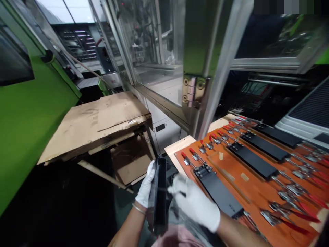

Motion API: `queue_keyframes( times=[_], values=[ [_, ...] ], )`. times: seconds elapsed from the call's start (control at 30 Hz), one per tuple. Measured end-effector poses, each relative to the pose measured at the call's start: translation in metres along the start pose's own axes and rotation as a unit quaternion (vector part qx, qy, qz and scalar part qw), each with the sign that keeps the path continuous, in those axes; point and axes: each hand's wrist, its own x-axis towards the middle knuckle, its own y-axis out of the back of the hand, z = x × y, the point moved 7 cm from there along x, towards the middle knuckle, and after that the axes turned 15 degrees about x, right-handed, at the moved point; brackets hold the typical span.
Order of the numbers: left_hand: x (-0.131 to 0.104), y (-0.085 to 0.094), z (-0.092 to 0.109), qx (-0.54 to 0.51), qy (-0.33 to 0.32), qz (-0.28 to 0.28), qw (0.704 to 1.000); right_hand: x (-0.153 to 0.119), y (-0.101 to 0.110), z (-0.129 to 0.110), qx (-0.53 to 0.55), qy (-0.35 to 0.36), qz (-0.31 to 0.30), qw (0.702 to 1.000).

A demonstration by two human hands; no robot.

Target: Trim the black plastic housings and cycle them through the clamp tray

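My left hand [146, 188], in a white glove, grips the side of a long black box-shaped part [161, 195]. The part is hollow along the side facing me and is held upright, slightly tilted, in front of my body. Just right of it is my right hand [194, 200], also gloved in white and smeared by motion. Its fingers are pinched together, and something thin and dark shows at the fingertips, pointing at the part's edge. Its kind is too blurred to make out.
To my right, an orange fixture board [257, 202] carries several long black parts [250, 159] and red-handled toggle clamps [186, 158]. A cardboard-topped table [102, 116] stands ahead left, beside a green machine [31, 130]. A metal-framed door post [203, 85] rises ahead.
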Motion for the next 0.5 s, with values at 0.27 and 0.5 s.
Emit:
queue_keyframes(
  times=[0.27,0.5],
  values=[
    [-0.008,-0.017,-0.010,-0.019,0.009,-0.024,0.999,-0.026,-0.002,0.020,0.025,-0.030,0.007,0.999],
    [-0.029,-0.049,-0.013,-0.013,0.030,-0.136,0.990,0.023,0.080,0.046,-0.036,-0.035,0.193,0.980]
  ],
)
